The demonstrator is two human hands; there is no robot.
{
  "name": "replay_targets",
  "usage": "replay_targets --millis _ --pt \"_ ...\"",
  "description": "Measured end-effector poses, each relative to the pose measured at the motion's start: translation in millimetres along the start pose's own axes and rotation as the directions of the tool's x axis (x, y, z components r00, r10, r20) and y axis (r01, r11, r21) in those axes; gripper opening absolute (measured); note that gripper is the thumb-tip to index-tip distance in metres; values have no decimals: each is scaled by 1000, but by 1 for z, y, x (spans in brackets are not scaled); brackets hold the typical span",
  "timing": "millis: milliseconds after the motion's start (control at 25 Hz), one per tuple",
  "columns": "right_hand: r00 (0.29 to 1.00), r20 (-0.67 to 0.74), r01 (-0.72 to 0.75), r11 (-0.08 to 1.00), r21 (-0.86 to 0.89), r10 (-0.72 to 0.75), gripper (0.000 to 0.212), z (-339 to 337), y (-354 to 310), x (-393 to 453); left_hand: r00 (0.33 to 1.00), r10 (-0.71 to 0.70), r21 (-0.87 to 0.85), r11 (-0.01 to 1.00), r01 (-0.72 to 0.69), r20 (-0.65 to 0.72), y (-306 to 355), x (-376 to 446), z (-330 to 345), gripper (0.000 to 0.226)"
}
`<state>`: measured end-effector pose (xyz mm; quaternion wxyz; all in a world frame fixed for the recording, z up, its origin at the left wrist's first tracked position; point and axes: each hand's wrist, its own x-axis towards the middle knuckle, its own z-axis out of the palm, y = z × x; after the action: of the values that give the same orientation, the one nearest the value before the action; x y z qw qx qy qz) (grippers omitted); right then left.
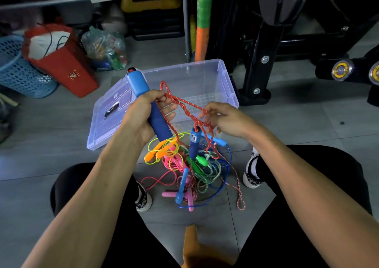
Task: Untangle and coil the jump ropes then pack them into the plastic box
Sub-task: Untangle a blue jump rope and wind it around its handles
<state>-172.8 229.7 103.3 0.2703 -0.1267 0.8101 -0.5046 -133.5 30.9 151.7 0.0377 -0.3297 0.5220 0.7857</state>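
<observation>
Above the floor tangle (pixel 190 165), your left hand (pixel 141 115) grips a blue handle (pixel 147 105) and red rope (pixel 184 107). Your right hand (pixel 227 120) apparently pinches a strand; the plastic box (pixel 205 78) sits just beyond.

There is only one view, from a camera on the person's head. It looks forward and down at the plastic box (pixel 205 76) on the floor, quite near. Both forearms reach in from the lower edge toward the box.
</observation>
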Motion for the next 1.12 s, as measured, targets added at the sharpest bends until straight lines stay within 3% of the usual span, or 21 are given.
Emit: replay_targets --millis 160,280,360,440,520,680,840,960,1120 --pt "995 16 -104 994 41 103 29 1 7 4 1000 27 39 999 -27 17 2 -3 -2 17" --pt "1000 14 13 979 -203 -10 31 7 12 6 999 38 54 998 -40 39 2 -4 -4 15" --pt "999 -32 32 960 -278 -43 15 12 19 11 998 38 64 997 -41 48 1 -3 -6 16" --pt "999 -31 22 943 -331 -34 18 12 25 15 999 47 59 997 -48 17 2 0 -11 16" --pt "1000 21 20 963 -270 -15 20 10 22 16 997 61 32 998 -60 -37 6 6 -19 16" --pt "994 111 20 1000 13 -21 15 3 7 8 994 68 -4 998 -69 -85 12 13 -32 12" --pt "993 115 4 999 44 -9 11 4 -2 2 994 89 6 996 -88 -71 12 10 -31 13" --pt "999 42 20 1000 -4 -20 9 4 -6 -3 990 130 12 991 -130 -59 12 8 -31 12" --pt "993 -31 113 994 -2 -113 8 -1 -11 -8 986 159 12 987 -158 -52 11 5 -29 12"
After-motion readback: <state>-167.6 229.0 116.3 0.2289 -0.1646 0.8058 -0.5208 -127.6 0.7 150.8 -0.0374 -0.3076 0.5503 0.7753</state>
